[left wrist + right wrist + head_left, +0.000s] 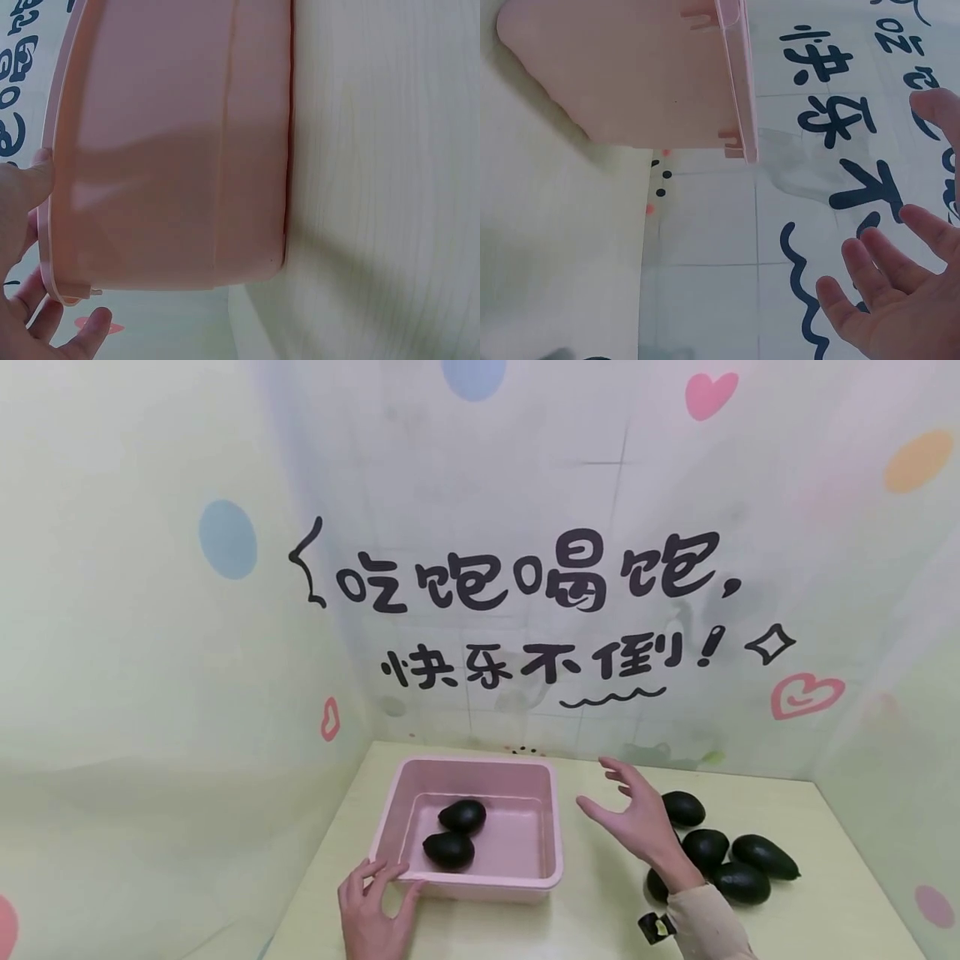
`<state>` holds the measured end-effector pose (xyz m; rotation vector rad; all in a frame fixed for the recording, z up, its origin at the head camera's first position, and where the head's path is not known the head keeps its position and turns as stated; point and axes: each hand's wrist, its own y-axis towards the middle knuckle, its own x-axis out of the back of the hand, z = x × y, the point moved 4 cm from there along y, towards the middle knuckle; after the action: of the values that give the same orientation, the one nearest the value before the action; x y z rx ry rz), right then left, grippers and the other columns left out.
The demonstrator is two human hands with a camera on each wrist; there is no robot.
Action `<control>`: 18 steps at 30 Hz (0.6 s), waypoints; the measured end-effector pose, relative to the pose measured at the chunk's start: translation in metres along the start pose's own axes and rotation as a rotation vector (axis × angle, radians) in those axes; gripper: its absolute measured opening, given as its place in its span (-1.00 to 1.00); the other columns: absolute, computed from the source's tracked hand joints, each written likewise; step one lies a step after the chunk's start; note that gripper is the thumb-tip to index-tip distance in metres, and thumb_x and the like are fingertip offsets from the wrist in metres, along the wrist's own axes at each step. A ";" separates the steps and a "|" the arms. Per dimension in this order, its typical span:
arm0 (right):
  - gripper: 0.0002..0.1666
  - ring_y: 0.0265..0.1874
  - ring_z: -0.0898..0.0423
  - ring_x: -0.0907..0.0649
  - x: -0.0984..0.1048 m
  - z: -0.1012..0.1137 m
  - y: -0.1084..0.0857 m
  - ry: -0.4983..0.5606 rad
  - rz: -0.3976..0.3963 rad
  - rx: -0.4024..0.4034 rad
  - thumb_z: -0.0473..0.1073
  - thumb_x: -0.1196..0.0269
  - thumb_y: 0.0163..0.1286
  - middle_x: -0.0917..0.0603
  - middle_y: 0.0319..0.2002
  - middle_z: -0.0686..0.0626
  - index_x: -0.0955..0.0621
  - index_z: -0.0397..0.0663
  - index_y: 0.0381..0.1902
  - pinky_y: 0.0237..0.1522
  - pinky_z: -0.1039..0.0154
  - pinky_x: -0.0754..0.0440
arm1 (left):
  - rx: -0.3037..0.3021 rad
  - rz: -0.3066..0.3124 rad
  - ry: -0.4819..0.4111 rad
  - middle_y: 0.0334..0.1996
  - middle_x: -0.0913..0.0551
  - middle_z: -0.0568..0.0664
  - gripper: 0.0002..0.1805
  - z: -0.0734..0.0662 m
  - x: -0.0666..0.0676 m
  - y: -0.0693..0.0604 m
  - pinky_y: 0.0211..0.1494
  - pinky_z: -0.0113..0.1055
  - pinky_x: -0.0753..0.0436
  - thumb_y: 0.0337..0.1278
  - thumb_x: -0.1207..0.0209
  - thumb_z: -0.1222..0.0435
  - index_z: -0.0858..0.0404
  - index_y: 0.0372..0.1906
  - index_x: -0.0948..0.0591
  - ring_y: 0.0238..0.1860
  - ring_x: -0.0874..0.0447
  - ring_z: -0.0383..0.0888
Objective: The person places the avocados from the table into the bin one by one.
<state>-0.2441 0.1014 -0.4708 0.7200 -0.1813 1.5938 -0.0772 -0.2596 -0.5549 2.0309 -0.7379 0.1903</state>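
A pink plastic bin point(517, 883) stands on the table with two dark avocados point(463, 816) lying inside. My left hand point(375, 906) is at the bin's near left corner, thumb and fingers on the rim; in the left wrist view that hand point(22, 225) pinches the rim of the bin point(172, 150). My right hand point(637, 818) is raised to the right of the bin, fingers spread and holding nothing. In the right wrist view the right hand point(900, 300) is apart from the bin point(630, 75).
Several dark avocados point(741, 883) lie grouped on the table point(592, 935) at the right, partly behind my right forearm. A small black object point(654, 928) is by the right sleeve. A printed backdrop point(525, 485) rises behind the table.
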 end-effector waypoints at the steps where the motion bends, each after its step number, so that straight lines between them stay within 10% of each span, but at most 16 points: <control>1: -0.13 0.34 -0.22 -0.62 0.001 -0.001 -0.001 -0.001 -0.010 0.003 -0.01 -0.57 0.27 -0.62 0.40 -0.21 -0.51 -0.15 0.45 0.38 -0.25 -0.58 | -0.004 -0.002 0.001 -0.07 -0.67 0.20 -0.58 0.000 0.000 0.000 0.05 -0.23 -0.46 -0.45 -0.67 0.33 0.16 -0.26 -0.82 0.13 -0.50 0.29; 18: -0.13 0.34 -0.25 -0.62 0.008 -0.024 -0.017 -0.045 -0.033 -0.061 0.02 -0.54 0.31 -0.58 0.43 -0.24 -0.49 -0.17 0.46 0.35 -0.24 -0.59 | 0.014 0.006 0.004 -0.06 -0.66 0.22 -0.58 0.000 -0.001 -0.002 0.03 -0.27 -0.48 -0.42 -0.66 0.34 0.19 -0.24 -0.82 0.15 -0.49 0.29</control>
<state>-0.2364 0.1231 -0.4907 0.7088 -0.2484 1.5348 -0.0774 -0.2583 -0.5566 2.0414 -0.7425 0.2036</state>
